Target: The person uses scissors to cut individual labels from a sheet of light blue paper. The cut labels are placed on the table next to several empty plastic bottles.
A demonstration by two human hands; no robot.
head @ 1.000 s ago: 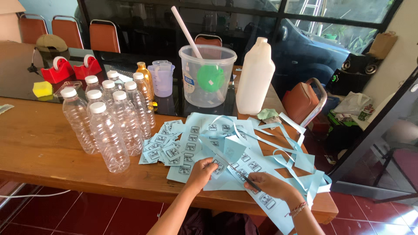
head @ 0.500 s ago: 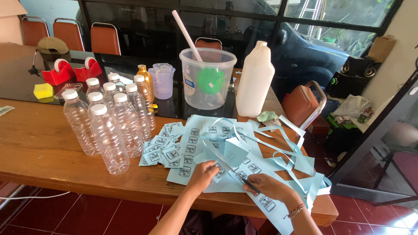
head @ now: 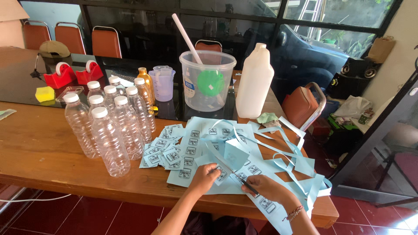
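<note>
Light blue label sheets [head: 204, 150] lie spread over the near side of a wooden table [head: 39, 152]. My left hand [head: 204, 175] presses and pinches one sheet near the table's front edge. My right hand [head: 263, 188] grips a pair of scissors [head: 237, 176] whose blades point up and left across that sheet. A pile of small cut labels [head: 163, 152] sits to the left of my hands. Long curled blue paper offcuts [head: 287, 154] lie to the right.
Several empty clear plastic bottles [head: 111, 126] with white caps stand left of the sheets. Behind are a clear bucket [head: 208, 82] with a stirring stick, a white jug [head: 254, 82], a measuring cup [head: 163, 83], two red tape dispensers [head: 74, 74] and an orange chair [head: 302, 106] at right.
None of the objects moved. My hands stay on the same sheet, with the scissors in nearly the same place.
</note>
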